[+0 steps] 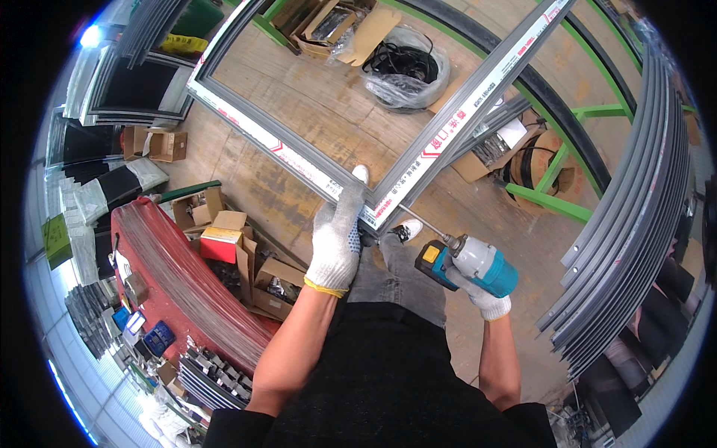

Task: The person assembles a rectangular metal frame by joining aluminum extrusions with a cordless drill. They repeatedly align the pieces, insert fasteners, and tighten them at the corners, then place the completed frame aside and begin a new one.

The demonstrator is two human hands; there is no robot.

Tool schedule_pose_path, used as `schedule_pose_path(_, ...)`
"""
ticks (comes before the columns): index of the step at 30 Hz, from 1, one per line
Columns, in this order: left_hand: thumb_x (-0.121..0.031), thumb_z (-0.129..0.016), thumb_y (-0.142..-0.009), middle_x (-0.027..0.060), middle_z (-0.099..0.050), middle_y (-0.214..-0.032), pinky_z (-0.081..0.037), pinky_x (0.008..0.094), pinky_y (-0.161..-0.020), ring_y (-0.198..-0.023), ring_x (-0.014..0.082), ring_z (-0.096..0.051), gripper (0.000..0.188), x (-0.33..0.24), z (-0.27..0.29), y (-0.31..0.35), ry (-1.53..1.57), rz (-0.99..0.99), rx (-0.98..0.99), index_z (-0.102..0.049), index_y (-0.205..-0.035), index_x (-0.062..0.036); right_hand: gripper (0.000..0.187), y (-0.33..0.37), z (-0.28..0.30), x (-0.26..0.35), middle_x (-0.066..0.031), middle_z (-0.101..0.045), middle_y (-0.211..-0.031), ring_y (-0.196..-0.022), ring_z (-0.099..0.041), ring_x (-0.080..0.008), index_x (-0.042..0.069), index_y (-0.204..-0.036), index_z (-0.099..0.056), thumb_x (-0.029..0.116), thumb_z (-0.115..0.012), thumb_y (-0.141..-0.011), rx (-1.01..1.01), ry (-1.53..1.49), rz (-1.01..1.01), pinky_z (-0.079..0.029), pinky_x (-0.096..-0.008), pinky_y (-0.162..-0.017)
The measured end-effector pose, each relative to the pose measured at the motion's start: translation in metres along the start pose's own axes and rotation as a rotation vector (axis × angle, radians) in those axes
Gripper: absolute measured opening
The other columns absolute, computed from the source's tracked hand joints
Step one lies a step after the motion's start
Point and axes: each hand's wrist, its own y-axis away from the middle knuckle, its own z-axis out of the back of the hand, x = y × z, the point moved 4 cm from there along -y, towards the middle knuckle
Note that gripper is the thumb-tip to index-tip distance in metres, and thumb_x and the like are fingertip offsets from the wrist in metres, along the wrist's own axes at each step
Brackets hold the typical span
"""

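In front of me lies a grey window frame [299,166] with white printed protective film on its bars. Its near corner points toward my body. My left hand [336,239], in a white knit glove with a yellow cuff, is closed round the frame beside that corner. In my gloved right hand [484,297] is a teal and grey cordless impact driver [482,265]. Its long thin bit [422,223] reaches to the outer side of the right bar, close to the corner. Whether a screw sits at the bit's tip is too small to tell.
Green racks with black padding [541,196] stand at the far right, beside stacked grey profiles [627,216]. A clear bag of black cord [403,71] lies beyond the frame. Open cardboard boxes [272,287] and a red, film-wrapped bench [175,269] are at my left.
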Motion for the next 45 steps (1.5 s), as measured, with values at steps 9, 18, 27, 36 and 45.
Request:
schedule_pose_path(9,-0.05,-0.073,-0.098,0.0072,-0.067,-0.102,-0.049,0.0281,-0.081,-0.089,0.0132,-0.061,0.06,-0.003,0.005,-0.001,-0.025,-0.051,-0.023,-0.066,-0.119,0.0059,0.052,-0.007,0.006,-0.013,-0.0076,-0.078,-0.108,-0.097,-0.075,-0.0263,0.013,-0.122,-0.077,0.03,-0.094,-0.075,-0.026,0.075,0.045,-0.058,-0.0339,-0.083)
schedule_pose_path(18,-0.052,-0.07,-0.098,0.008,-0.07,-0.104,-0.05,0.0294,-0.087,-0.095,0.0139,-0.063,0.063,0.004,0.014,-0.007,-0.087,-0.051,-0.025,-0.07,-0.118,0.008,0.051,0.0,0.0,-0.02,-0.0087,-0.078,-0.11,-0.097,-0.076,-0.0241,0.008,-0.12,-0.077,0.017,-0.096,-0.073,-0.116,-0.077,0.028,-0.059,-0.0333,-0.084)
schedule_pose_path(27,-0.047,-0.063,-0.103,0.0048,-0.068,-0.072,-0.045,0.0279,-0.051,-0.055,0.0125,-0.059,0.045,0.002,0.003,-0.005,-0.078,-0.192,-0.021,-0.071,-0.095,-0.0033,0.045,-0.012,0.006,-0.008,-0.0083,-0.079,-0.11,-0.099,-0.077,-0.0251,0.007,-0.114,-0.079,0.015,-0.096,-0.073,-0.16,-0.123,0.078,-0.06,-0.0344,-0.087)
schedule_pose_path(36,-0.053,-0.063,-0.102,-0.0049,-0.066,-0.07,-0.036,0.0238,-0.043,-0.048,0.0081,-0.053,0.034,-0.02,0.039,-0.033,-0.066,-0.165,-0.099,-0.063,-0.089,-0.0221,0.039,0.025,0.02,-0.03,-0.0071,-0.078,-0.117,-0.105,-0.076,-0.0234,0.008,-0.117,-0.078,0.011,-0.09,-0.08,-0.337,-0.175,0.105,-0.059,-0.0351,-0.091)
schedule_pose_path(45,-0.039,-0.054,-0.109,-0.0034,-0.048,-0.066,-0.03,0.0252,-0.049,-0.053,0.008,-0.04,0.037,-0.106,0.087,-0.006,-0.589,-0.363,-0.036,-0.057,-0.081,-0.0148,0.061,0.065,-0.062,-0.038,-0.0084,-0.075,-0.127,-0.117,-0.07,-0.0198,0.003,-0.135,-0.066,0.013,-0.092,-0.081,-0.522,-0.717,-0.19,-0.055,-0.0349,-0.102)
